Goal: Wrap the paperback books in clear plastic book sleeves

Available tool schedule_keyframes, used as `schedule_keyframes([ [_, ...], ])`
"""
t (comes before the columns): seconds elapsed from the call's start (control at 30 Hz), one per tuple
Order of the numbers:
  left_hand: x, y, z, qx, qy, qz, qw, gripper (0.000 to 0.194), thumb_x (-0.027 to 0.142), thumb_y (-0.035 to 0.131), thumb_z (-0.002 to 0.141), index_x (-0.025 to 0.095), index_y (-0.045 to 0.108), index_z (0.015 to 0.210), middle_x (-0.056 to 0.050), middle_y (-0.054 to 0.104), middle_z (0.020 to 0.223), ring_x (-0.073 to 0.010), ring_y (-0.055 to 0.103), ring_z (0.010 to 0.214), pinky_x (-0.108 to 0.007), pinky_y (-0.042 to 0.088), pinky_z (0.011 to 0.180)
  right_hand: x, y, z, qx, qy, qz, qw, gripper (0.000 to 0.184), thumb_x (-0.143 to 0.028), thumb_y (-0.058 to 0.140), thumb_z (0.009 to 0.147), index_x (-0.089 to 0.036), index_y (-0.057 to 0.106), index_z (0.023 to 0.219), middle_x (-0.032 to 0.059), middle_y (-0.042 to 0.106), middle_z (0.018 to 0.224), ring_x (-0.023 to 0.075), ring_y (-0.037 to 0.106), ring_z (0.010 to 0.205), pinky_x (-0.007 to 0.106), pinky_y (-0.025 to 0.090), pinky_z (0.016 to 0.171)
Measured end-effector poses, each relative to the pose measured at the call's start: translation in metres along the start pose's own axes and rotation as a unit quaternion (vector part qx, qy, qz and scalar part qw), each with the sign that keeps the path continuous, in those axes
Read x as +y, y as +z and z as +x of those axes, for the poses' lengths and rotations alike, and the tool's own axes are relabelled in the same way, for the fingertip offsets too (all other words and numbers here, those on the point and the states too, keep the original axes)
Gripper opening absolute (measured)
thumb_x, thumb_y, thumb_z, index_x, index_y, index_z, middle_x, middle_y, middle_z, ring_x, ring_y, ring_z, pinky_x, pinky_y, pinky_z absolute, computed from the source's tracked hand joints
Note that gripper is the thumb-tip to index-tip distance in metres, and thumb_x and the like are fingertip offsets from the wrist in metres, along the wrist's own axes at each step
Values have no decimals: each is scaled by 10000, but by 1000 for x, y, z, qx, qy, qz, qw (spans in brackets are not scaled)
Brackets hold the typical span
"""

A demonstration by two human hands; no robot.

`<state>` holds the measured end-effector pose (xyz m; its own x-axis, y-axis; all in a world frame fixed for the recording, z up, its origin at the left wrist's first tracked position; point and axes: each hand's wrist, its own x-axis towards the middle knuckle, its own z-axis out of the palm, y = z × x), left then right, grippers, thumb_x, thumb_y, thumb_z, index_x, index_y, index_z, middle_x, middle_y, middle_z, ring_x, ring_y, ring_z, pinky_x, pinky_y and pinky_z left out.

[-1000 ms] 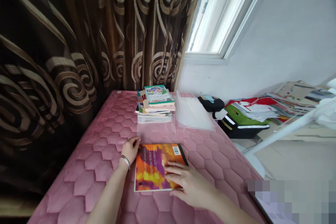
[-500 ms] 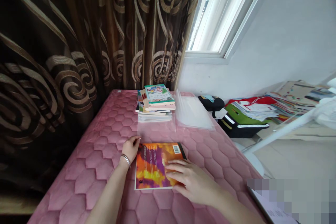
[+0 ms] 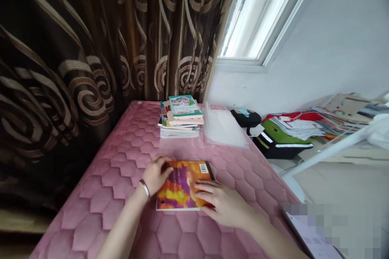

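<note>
A book (image 3: 179,192) with an orange, yellow and purple back cover lies flat on the pink quilted mattress, barcode at its upper right. My right hand (image 3: 220,202) rests on the book's right side, fingers spread flat across the cover. My left hand (image 3: 156,174), with a silver bangle at the wrist, curves over the book's upper left corner. Its thumb and fingers are apart, the fingertips slightly blurred. I cannot make out whether any clear film lies under them.
Beyond the book stands a stack of books (image 3: 185,107), with clear plastic sheets (image 3: 226,127) beside it. Off the mattress's right side are a black and green box (image 3: 282,139), piled papers (image 3: 340,109) and a white pole (image 3: 322,156). A patterned curtain (image 3: 146,28) hangs at the left.
My left hand has moved right from beside the book's upper left corner to over it, its pinched fingers now spread. My right hand stays on the cover. The view has shifted slightly.
</note>
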<state>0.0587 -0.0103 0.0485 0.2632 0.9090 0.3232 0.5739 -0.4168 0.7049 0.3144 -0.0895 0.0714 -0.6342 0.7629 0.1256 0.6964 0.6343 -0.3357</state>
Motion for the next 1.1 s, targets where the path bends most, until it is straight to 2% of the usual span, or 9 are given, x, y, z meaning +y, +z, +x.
schedule_keyframes([
  [0.1, 28, -9, -23, -163, 73, -24, 984, 483, 406, 779, 674, 296, 665, 1130, -71, 600, 1298, -270, 539, 1222, -402, 438, 1042, 2, 4, -3, 18, -8, -6, 1000, 283, -227, 559, 868, -258, 706, 1107, 47, 673, 1217, 226, 597, 1160, 378, 468, 1014],
  [0.2, 40, -16, -40, -195, 89, -13, 977, 497, 342, 791, 659, 336, 663, 1139, -38, 619, 1287, -262, 543, 1225, -366, 442, 1030, 3, 4, -6, 38, -6, -1, 999, 300, -236, 482, 921, -245, 694, 1133, 49, 697, 1172, 215, 640, 1092, 360, 504, 959],
  [0.33, 37, -25, -41, -154, 42, 7, 987, 244, 164, 580, 787, 294, 711, 947, -12, 717, 1031, -173, 667, 950, -267, 505, 864, 7, 0, -7, 79, 14, -22, 997, 325, -238, 386, 972, -242, 699, 1062, 40, 751, 984, 180, 701, 857, 279, 533, 758],
  [0.47, 25, -25, -30, -54, -5, 0, 999, 126, 268, 573, 814, 253, 694, 783, -16, 727, 806, -172, 672, 764, -252, 500, 705, 14, -6, 4, 142, 66, -79, 984, 310, -271, 388, 982, -239, 689, 915, 27, 732, 777, 172, 670, 661, 254, 460, 591],
  [0.63, 7, -9, -9, 58, -124, -44, 990, 199, 395, 576, 783, 212, 608, 711, 5, 641, 604, -151, 586, 543, -235, 410, 496, 0, -13, 37, 236, 103, -152, 954, 258, -250, 467, 947, -233, 641, 1137, 96, 682, 1127, 259, 623, 1009, 400, 446, 902],
  [0.73, 0, -1, 8, 88, -125, -59, 986, 207, 412, 580, 755, 206, 574, 730, 34, 568, 564, -130, 518, 514, -225, 365, 479, -14, -2, 62, 226, 46, -176, 957, 436, -226, 502, 921, -281, 497, 1353, 76, 473, 1444, 305, 425, 1304, 546, 236, 1110],
  [0.87, -7, 1, 28, 53, -124, -116, 984, 302, 471, 563, 761, 186, 608, 851, 7, 627, 667, -148, 562, 594, -244, 413, 539, -17, 27, 86, 193, 48, -157, 967, 540, -343, 541, 903, -303, 408, 1425, 41, 376, 1517, 332, 296, 1391, 604, 146, 1125],
  [1.0, -22, -3, 51, 76, -220, -112, 966, 369, 506, 471, 861, 177, 627, 804, -49, 679, 775, -196, 634, 782, -277, 463, 662, -11, 44, 90, 188, 85, -150, 967, 577, -383, 541, 894, -307, 382, 1443, 33, 371, 1520, 334, 310, 1385, 594, 171, 1116],
  [1.1, -38, -1, 76, 93, -269, -100, 953, 301, 442, 547, 864, 158, 640, 830, -77, 684, 835, -229, 641, 886, -305, 481, 721, -14, 47, 85, 191, 82, -155, 966, 576, -386, 520, 904, -315, 363, 1453, 15, 350, 1532, 326, 292, 1397, 580, 157, 1125],
])
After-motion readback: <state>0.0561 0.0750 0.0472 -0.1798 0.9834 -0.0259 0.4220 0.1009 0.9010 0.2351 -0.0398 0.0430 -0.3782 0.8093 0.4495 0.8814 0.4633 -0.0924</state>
